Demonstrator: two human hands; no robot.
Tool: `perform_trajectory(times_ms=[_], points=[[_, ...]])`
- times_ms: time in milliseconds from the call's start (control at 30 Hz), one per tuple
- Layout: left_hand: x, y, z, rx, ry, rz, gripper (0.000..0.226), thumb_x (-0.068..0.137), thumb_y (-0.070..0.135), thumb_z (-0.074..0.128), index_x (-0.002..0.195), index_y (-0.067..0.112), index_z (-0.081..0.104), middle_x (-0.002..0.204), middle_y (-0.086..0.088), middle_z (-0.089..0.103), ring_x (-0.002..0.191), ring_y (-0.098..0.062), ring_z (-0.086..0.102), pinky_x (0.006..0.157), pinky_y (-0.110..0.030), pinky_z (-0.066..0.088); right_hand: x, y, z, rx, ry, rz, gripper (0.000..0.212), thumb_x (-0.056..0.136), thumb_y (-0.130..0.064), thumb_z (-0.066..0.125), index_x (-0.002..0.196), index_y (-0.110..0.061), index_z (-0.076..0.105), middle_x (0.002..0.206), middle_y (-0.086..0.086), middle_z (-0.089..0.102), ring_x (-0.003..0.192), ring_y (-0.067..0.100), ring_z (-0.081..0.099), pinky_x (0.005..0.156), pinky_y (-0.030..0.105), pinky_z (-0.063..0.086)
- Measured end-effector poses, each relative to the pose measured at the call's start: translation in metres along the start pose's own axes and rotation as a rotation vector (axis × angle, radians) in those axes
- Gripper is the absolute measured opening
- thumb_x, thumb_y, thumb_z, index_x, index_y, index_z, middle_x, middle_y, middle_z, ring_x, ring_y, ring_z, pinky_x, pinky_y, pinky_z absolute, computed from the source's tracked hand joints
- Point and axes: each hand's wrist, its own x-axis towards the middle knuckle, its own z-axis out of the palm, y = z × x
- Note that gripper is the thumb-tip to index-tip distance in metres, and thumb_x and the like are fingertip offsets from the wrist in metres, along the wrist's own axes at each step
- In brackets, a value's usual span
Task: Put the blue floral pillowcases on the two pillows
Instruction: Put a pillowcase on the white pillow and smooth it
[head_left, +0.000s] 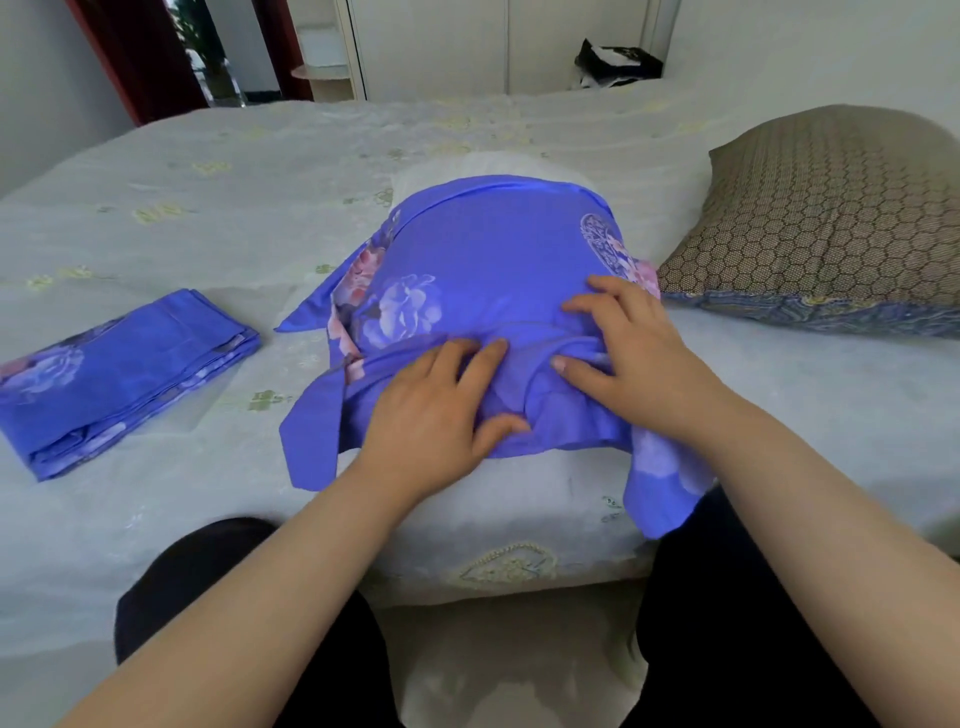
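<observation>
A blue floral pillowcase (467, 260) covers most of a white pillow (483, 163) lying on the bed in front of me; the pillow's far end shows bare. My left hand (431, 410) and my right hand (628, 358) both rest on the bunched near edge of that pillowcase, fingers lightly curled into the folds. A second blue floral pillowcase (119, 374) lies folded flat to the left. At the right sits a second pillow (831, 208) with a brown honeycomb cover and a blue patterned edge.
The bed (208, 182) has a pale sheet with faint yellow-green print; its near edge is by my knees. A black bag (618, 62) sits beyond the bed's far side near white wardrobe doors. A dark red curtain hangs at the back left.
</observation>
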Motion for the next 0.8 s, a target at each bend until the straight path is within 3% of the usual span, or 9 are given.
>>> perform_trajectory(times_ms=[67, 133, 267, 333, 400, 533, 667, 733, 800], points=[[-0.006, -0.005, 0.006, 0.043, -0.112, 0.036, 0.087, 0.075, 0.075, 0.044, 0.141, 0.017, 0.042, 0.136, -0.014, 0.050, 0.125, -0.036, 0.048, 0.100, -0.045, 0.041, 0.010, 0.010, 0.008, 0.049, -0.065, 0.157, 0.096, 0.065, -0.079, 0.049, 0.143, -0.026, 0.030, 0.149, 0.006, 0.025, 0.140, 0.025, 0.021, 0.114, 0.040, 0.020], [-0.007, -0.020, 0.010, 0.101, -0.113, 0.080, 0.081, 0.078, 0.061, 0.059, 0.144, 0.019, 0.036, 0.146, -0.011, 0.041, 0.134, -0.036, 0.039, 0.106, -0.047, 0.035, 0.019, 0.021, 0.013, 0.050, -0.072, 0.331, 0.102, 0.063, -0.075, 0.061, 0.144, -0.024, 0.027, 0.146, 0.009, 0.027, 0.137, 0.031, 0.027, 0.110, 0.043, 0.027], [-0.001, -0.042, 0.012, 0.154, -0.053, 0.048, 0.075, 0.074, 0.015, 0.070, 0.142, 0.021, 0.040, 0.147, -0.006, 0.041, 0.133, -0.032, 0.041, 0.106, -0.046, 0.034, 0.034, 0.019, 0.022, 0.035, 0.005, 0.413, 0.080, 0.073, -0.064, 0.064, 0.128, -0.010, 0.041, 0.130, 0.017, 0.048, 0.117, 0.036, 0.049, 0.087, 0.041, 0.042], [0.005, -0.052, 0.011, 0.178, -0.069, 0.029, 0.073, 0.075, 0.008, 0.064, 0.143, 0.025, 0.040, 0.147, -0.005, 0.042, 0.133, -0.032, 0.041, 0.107, -0.048, 0.032, 0.041, 0.012, 0.026, 0.081, -0.043, 0.448, 0.068, 0.080, -0.061, 0.059, 0.121, -0.009, 0.046, 0.122, 0.016, 0.056, 0.109, 0.035, 0.055, 0.076, 0.037, 0.039], [0.010, -0.063, 0.008, 0.223, -0.077, -0.022, 0.066, 0.080, 0.007, 0.052, 0.142, 0.029, 0.041, 0.147, -0.004, 0.042, 0.135, -0.032, 0.038, 0.109, -0.051, 0.026, 0.052, 0.001, 0.027, 0.162, -0.068, 0.467, 0.061, 0.083, -0.061, 0.055, 0.115, -0.008, 0.053, 0.114, 0.016, 0.062, 0.106, 0.034, 0.057, 0.075, 0.034, 0.037], [0.010, -0.096, -0.013, 0.222, -0.001, -0.363, 0.061, 0.085, 0.006, 0.047, 0.139, 0.032, 0.043, 0.150, -0.006, 0.036, 0.140, -0.033, 0.026, 0.113, -0.051, 0.015, 0.064, -0.067, 0.033, 0.482, -0.094, 0.443, 0.048, 0.086, -0.045, 0.061, 0.114, -0.005, 0.057, 0.107, 0.005, 0.062, 0.101, 0.020, 0.057, 0.084, 0.029, 0.042], [-0.012, -0.142, -0.039, 0.176, -0.006, -0.741, 0.055, 0.085, 0.004, 0.052, 0.135, 0.025, 0.051, 0.139, -0.018, 0.039, 0.124, -0.040, 0.036, 0.096, -0.047, 0.034, 0.044, -0.163, 0.082, 0.681, -0.170, 0.381, 0.050, 0.089, -0.031, 0.060, 0.123, 0.002, 0.042, 0.123, 0.019, 0.056, 0.113, 0.032, 0.054, 0.092, 0.035, 0.043], [-0.023, -0.154, -0.044, -0.143, -0.029, -0.928, 0.051, 0.085, 0.003, 0.045, 0.133, 0.018, 0.052, 0.119, -0.022, 0.050, 0.107, -0.040, 0.049, 0.089, -0.044, 0.041, 0.042, -0.177, 0.095, 0.628, -0.149, 0.349, 0.051, 0.090, -0.031, 0.059, 0.121, 0.004, 0.037, 0.123, 0.024, 0.053, 0.113, 0.036, 0.053, 0.089, 0.037, 0.042], [-0.029, -0.152, -0.049, -0.660, 0.077, -1.159, 0.037, 0.079, 0.004, 0.043, 0.113, 0.003, 0.057, 0.088, -0.021, 0.058, 0.077, -0.037, 0.056, 0.071, -0.038, 0.048, 0.050, -0.174, 0.096, 0.613, -0.140, 0.333, 0.055, 0.088, -0.035, 0.061, 0.119, 0.004, 0.038, 0.121, 0.023, 0.055, 0.111, 0.036, 0.054, 0.088, 0.036, 0.042]])
